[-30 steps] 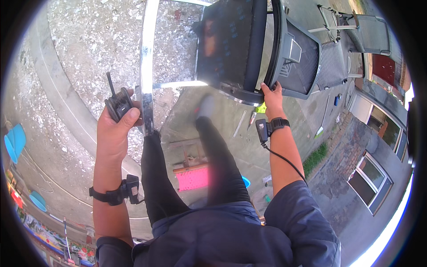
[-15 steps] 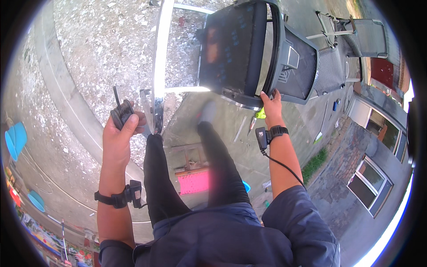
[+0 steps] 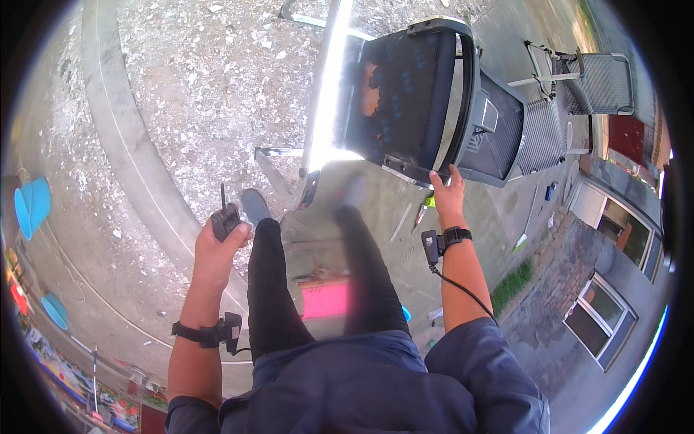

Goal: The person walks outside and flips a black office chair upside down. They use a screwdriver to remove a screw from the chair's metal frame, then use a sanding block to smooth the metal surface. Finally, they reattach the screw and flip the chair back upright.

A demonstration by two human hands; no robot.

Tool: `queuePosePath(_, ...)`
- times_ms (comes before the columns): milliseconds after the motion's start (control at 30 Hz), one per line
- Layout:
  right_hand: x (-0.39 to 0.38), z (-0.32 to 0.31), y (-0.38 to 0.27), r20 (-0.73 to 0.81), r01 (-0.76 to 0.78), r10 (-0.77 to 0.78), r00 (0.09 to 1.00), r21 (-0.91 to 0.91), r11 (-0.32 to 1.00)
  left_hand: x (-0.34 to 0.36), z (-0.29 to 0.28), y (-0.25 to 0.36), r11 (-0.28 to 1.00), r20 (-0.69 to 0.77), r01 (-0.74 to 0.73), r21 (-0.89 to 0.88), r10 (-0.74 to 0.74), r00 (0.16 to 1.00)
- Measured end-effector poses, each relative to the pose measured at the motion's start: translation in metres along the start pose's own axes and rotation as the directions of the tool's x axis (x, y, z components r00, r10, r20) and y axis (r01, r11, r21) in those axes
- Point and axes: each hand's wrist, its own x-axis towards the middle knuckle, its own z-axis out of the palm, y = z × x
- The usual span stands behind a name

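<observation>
My left hand [image 3: 217, 253] is closed round a small dark part with a thin rod [image 3: 226, 215] that points away from me; the fingers hide much of it, so its kind is unclear. My right hand [image 3: 451, 199] grips the near edge of a tilted office chair, where its grey plastic frame meets the seat. The chair's black seat [image 3: 401, 101] shows a worn orange-brown patch, and its mesh backrest [image 3: 500, 134] faces right. A shiny metal leg rail [image 3: 327, 94] stands left of the seat, apart from my left hand.
Other mesh chairs [image 3: 542, 130] stand beyond to the right. A yellow-green tool [image 3: 425, 208] and a pale strip [image 3: 400, 221] lie on the concrete. Between my legs is a pink-topped item [image 3: 324, 299]. White flakes [image 3: 188, 94] litter the ground ahead. Blue basins [image 3: 33, 206] are far left.
The chair has shifted right and a little nearer, its metal rail swinging to the right. My left hand has come down and right with the dark part. My right hand keeps its grip.
</observation>
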Motion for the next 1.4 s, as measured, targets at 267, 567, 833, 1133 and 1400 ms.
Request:
queuePosePath(267, -0.023, -0.005, -0.109, 0.069, 0.238, -0.300, 0.952, 0.451, 0.860, -0.001, -0.002, 0.003, 1.000, -0.016, 0.003, -0.026, -0.004, 1.000)
queuePosePath(567, -0.089, -0.003, -0.274, 0.380, -0.006, -0.505, 0.775, 0.803, 0.596, -0.010, 0.008, 0.003, 0.999, -0.034, 0.041, -0.026, -0.041, 0.999)
queuePosePath(833, -0.084, 0.040, -0.279, 0.467, -0.218, -0.463, 0.753, 0.842, 0.494, -0.008, 0.014, 0.002, 0.999, -0.040, 0.032, -0.018, -0.033, 0.999)
queuePosePath(1133, -0.095, 0.044, -0.268, 0.544, -0.280, -0.462, 0.701, 0.805, 0.522, 0.001, 0.021, 0.012, 1.000, -0.015, 0.008, 0.028, -0.007, 1.000)
queuePosePath(1400, -0.114, 0.053, -0.224, 0.581, -0.158, -0.537, 0.612, 0.755, 0.637, 0.004, 0.019, 0.004, 1.000, -0.023, 0.014, 0.028, -0.014, 1.000)
